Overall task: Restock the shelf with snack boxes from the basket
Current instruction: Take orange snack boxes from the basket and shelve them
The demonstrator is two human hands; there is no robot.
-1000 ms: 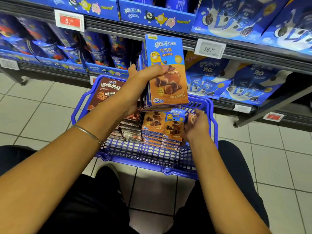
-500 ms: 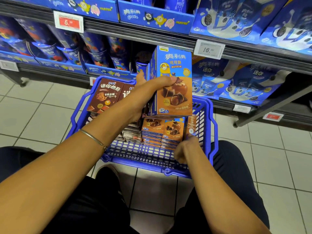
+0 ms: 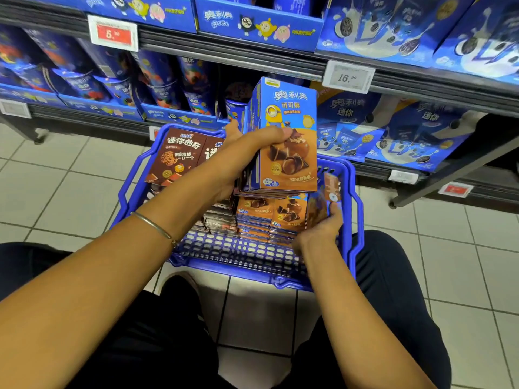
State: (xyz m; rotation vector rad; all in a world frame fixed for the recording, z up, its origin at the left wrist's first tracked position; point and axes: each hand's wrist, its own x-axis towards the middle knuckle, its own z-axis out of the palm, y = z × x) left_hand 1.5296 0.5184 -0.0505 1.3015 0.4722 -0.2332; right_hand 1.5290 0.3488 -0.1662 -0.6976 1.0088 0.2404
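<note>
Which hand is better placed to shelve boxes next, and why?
Left. The left hand grips an upright bundle of snack boxes near the shelf; the right hand is low in the basket, pinching a single box.

Even store lighting, seemingly overhead. Bright patch seen on floor tiles (image 3: 252, 313). Wide-angle bowing noted along shelf edge (image 3: 224, 51); upper-right corner blurred, lower recess shadowed.

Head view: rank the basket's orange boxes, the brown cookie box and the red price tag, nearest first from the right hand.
1. Orange boxes, beside the right hand, in the basket.
2. Brown cookie box, basket's far-left corner.
3. Red price tag, upper-left shelf edge.
</note>
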